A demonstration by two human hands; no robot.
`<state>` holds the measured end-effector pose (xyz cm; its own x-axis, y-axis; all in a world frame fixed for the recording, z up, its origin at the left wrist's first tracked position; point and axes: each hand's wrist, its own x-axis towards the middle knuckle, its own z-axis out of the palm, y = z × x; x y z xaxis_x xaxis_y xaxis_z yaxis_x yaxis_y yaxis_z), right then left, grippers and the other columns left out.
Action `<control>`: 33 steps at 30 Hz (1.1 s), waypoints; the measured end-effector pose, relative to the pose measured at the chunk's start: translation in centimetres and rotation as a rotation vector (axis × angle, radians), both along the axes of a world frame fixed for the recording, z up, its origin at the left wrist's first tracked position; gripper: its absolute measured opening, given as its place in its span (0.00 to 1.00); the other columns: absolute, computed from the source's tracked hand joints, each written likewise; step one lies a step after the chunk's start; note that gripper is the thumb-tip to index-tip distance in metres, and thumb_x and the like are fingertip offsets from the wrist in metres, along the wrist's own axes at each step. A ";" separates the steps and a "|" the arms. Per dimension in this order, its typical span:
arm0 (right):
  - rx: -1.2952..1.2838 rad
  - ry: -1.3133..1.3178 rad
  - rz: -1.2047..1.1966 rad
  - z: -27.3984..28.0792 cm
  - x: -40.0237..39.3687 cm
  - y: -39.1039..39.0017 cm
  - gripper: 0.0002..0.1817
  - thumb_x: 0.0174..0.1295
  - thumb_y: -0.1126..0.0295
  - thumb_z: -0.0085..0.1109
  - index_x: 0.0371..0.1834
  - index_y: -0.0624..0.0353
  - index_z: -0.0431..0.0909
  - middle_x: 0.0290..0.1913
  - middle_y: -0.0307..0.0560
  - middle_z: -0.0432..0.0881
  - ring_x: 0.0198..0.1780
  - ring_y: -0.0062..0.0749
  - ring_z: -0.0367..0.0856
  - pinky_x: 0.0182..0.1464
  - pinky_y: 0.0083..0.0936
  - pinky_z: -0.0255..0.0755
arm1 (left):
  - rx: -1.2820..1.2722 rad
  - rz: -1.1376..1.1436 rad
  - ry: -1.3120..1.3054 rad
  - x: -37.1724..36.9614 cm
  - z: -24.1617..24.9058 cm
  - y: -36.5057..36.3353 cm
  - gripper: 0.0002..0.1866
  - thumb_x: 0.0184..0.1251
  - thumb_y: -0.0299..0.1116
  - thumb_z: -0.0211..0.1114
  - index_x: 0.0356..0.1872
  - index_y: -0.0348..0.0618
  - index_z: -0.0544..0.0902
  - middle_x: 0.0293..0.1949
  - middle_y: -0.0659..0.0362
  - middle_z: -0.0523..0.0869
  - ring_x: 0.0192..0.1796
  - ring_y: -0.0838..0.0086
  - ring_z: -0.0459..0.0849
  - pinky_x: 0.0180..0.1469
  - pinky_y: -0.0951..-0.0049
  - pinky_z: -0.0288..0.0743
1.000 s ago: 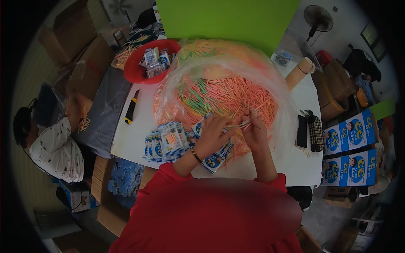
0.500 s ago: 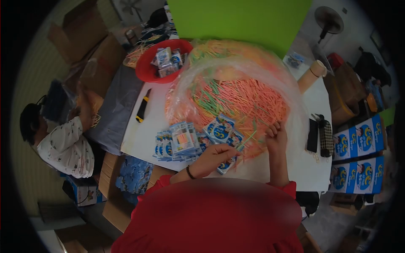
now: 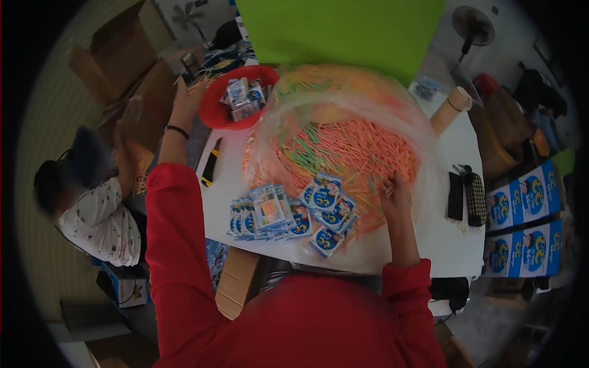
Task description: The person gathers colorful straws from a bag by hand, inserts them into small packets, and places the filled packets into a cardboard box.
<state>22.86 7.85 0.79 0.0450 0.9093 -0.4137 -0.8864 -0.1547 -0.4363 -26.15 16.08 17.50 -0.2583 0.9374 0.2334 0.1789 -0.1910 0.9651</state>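
Observation:
My left hand [image 3: 186,101] is stretched out to the far left, beside loose thin sticks [image 3: 202,81] and the red bowl [image 3: 211,110]. A thin pale stick [image 3: 178,80] shows at its closed fingertips. My right hand [image 3: 397,195] is at the right edge of a large heap of pink, orange and green sticks [image 3: 362,147] in a clear plastic bag [image 3: 429,147]. Its fingers are curled together; what they hold, if anything, I cannot tell. Blue-and-white printed packets [image 3: 331,211] lie before the heap, with more packets [image 3: 270,208] stacked to their left.
A yellow-black utility knife [image 3: 211,164] lies on the white table [image 3: 362,260]. At the right are a dark phone-like slab [image 3: 454,196], a checked pouch [image 3: 474,199] and a cardboard tube [image 3: 451,110]. Another person [image 3: 98,214] sits at left. Printed boxes [image 3: 524,227] stand at right.
My left hand has swung from the packets in front of me up and left to the loose sticks beside the red bowl. My right hand stays by the heap, slightly further left.

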 end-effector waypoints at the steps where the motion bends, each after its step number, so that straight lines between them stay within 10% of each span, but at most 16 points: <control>1: 0.022 -0.148 -0.026 0.7 -0.1 0.2 0.07 0.75 0.64 0.47 0.38 0.53 0.70 0.27 0.34 0.71 0.25 0.20 0.65 0.25 0.20 0.60 | 0.174 0.199 0.229 1.6 0.9 -0.2 0.11 0.71 0.33 0.61 0.44 0.35 0.82 0.38 0.60 0.85 0.40 0.73 0.82 0.44 0.74 0.75; 5: 0.072 -0.819 0.171 -0.4 3.8 -0.1 0.10 0.73 0.63 0.50 0.36 0.56 0.72 0.31 0.41 0.77 0.27 0.25 0.73 0.29 0.29 0.69 | 0.587 0.306 0.870 8.4 0.3 -5.0 0.10 0.61 0.25 0.67 0.43 0.35 0.81 0.41 0.54 0.84 0.45 0.61 0.82 0.49 0.68 0.74; 6: 0.064 -0.821 0.172 -1.3 3.8 0.0 0.10 0.73 0.63 0.50 0.36 0.56 0.72 0.31 0.41 0.77 0.27 0.25 0.73 0.29 0.29 0.69 | 0.516 0.168 0.845 10.7 -1.0 -7.0 0.09 0.58 0.26 0.67 0.40 0.38 0.82 0.40 0.53 0.83 0.45 0.58 0.81 0.48 0.66 0.73; 8: 0.360 -1.797 0.192 -2.5 3.7 0.5 0.14 0.68 0.59 0.55 0.36 0.60 0.73 0.33 0.52 0.81 0.30 0.39 0.80 0.32 0.40 0.73 | 0.372 -0.044 0.936 16.1 -3.7 -10.7 0.08 0.55 0.30 0.70 0.35 0.40 0.82 0.38 0.52 0.82 0.44 0.55 0.79 0.46 0.63 0.73; 11: 0.177 -2.104 0.515 -0.8 0.7 0.7 0.19 0.63 0.55 0.59 0.34 0.64 0.73 0.34 0.62 0.82 0.36 0.52 0.83 0.36 0.46 0.74 | 0.121 -0.170 1.111 21.8 -8.9 -12.5 0.14 0.53 0.40 0.72 0.29 0.39 0.82 0.36 0.52 0.81 0.43 0.55 0.78 0.47 0.62 0.72; 18: 0.370 -2.115 0.706 -1.4 -1.3 2.0 0.18 0.57 0.57 0.63 0.27 0.64 0.74 0.34 0.61 0.81 0.36 0.54 0.81 0.38 0.41 0.74 | 0.013 -0.156 1.036 23.9 -16.0 -10.9 0.17 0.54 0.43 0.73 0.26 0.39 0.81 0.33 0.51 0.81 0.42 0.56 0.79 0.47 0.60 0.72; 21: 0.661 -1.956 0.424 -2.5 0.5 1.9 0.12 0.60 0.65 0.61 0.28 0.64 0.75 0.35 0.58 0.81 0.35 0.47 0.79 0.39 0.35 0.73 | -0.131 -0.256 0.883 23.4 -15.8 -10.6 0.15 0.55 0.41 0.72 0.30 0.38 0.82 0.28 0.51 0.81 0.37 0.58 0.81 0.42 0.59 0.73; 24: 0.381 -1.266 0.349 -2.1 0.5 0.0 0.05 0.66 0.73 0.55 0.33 0.62 0.75 0.31 0.45 0.77 0.33 0.32 0.74 0.37 0.27 0.69 | 0.052 -0.270 0.829 23.0 -16.7 -10.9 0.13 0.56 0.34 0.70 0.39 0.38 0.82 0.33 0.51 0.83 0.36 0.61 0.81 0.41 0.61 0.75; 27: 0.487 -1.009 0.174 -3.3 0.0 -0.3 0.04 0.68 0.73 0.52 0.40 0.61 0.76 0.30 0.40 0.75 0.34 0.21 0.72 0.36 0.21 0.67 | -0.155 -0.316 0.349 24.3 -14.5 -12.0 0.09 0.63 0.27 0.65 0.43 0.37 0.82 0.36 0.54 0.86 0.37 0.70 0.84 0.40 0.67 0.78; 30: 0.866 -1.634 0.009 -5.3 0.9 0.4 0.06 0.71 0.72 0.51 0.45 0.59 0.76 0.30 0.36 0.75 0.34 0.16 0.70 0.35 0.18 0.65 | -0.243 -0.331 -0.187 24.8 -14.4 -12.7 0.09 0.64 0.26 0.64 0.44 0.36 0.81 0.38 0.55 0.88 0.41 0.72 0.87 0.41 0.74 0.81; 33: 0.492 -1.134 0.268 -5.2 1.3 0.8 0.07 0.72 0.72 0.48 0.45 0.60 0.75 0.33 0.40 0.80 0.33 0.22 0.75 0.36 0.20 0.68 | -0.439 -0.457 -0.453 24.2 -13.9 -13.5 0.14 0.67 0.27 0.62 0.53 0.37 0.78 0.43 0.56 0.87 0.45 0.73 0.87 0.48 0.72 0.82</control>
<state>24.20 8.67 -4.44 -0.0571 0.9911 0.1201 0.0562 0.1233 -0.9908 -1.95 2.54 3.60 0.1941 0.9560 -0.2199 -0.2559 0.2658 0.9295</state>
